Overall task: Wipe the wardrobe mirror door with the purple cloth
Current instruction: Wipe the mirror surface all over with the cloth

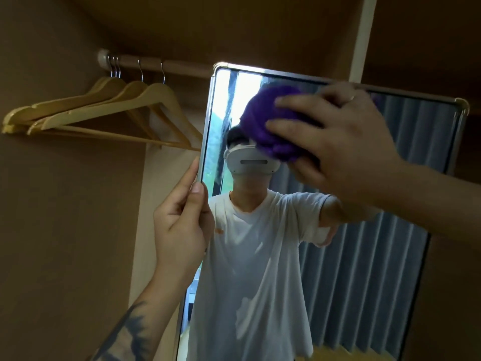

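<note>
The wardrobe mirror door (351, 269) stands open in front of me, its metal frame running from upper left to right. My right hand (346, 144) presses a bunched purple cloth (263, 126) against the upper part of the glass, fingers spread over it. My left hand (182, 220) grips the door's left edge, thumb on the front of the frame and fingers behind it. The glass reflects a person in a white T-shirt wearing a headset, with grey curtains behind.
Inside the wardrobe at upper left, a wooden rail (156, 64) carries several bare wooden hangers (109, 108). Brown wardrobe walls (65, 230) lie to the left and above. A white vertical strip (360, 40) rises behind the mirror's top edge.
</note>
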Demonstrator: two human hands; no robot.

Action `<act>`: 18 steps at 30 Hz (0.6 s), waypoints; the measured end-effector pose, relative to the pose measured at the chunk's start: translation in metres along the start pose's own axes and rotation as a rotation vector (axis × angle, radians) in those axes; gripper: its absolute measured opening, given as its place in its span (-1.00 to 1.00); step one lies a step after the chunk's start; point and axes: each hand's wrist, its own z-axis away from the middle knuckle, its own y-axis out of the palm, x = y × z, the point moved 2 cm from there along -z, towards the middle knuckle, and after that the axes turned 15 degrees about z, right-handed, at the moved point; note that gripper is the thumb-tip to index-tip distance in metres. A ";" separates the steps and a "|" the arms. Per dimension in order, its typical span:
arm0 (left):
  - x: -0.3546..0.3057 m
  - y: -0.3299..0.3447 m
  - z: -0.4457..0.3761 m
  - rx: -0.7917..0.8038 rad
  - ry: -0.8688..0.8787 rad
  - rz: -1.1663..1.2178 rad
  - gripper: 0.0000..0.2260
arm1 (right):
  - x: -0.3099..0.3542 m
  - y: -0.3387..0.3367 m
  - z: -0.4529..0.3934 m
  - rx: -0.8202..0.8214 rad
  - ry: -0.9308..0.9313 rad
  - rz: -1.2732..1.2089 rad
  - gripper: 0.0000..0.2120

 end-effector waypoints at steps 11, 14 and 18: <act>0.002 0.001 0.006 0.001 0.082 -0.135 -0.66 | -0.036 0.002 0.038 0.015 0.016 0.071 -0.52; 0.002 0.001 0.006 -0.008 0.071 -0.135 -0.65 | -0.013 0.000 0.061 0.043 -0.288 0.026 -0.50; 0.000 0.005 0.009 -0.012 0.074 -0.157 -0.65 | -0.045 0.000 0.058 0.073 -0.324 0.068 -0.44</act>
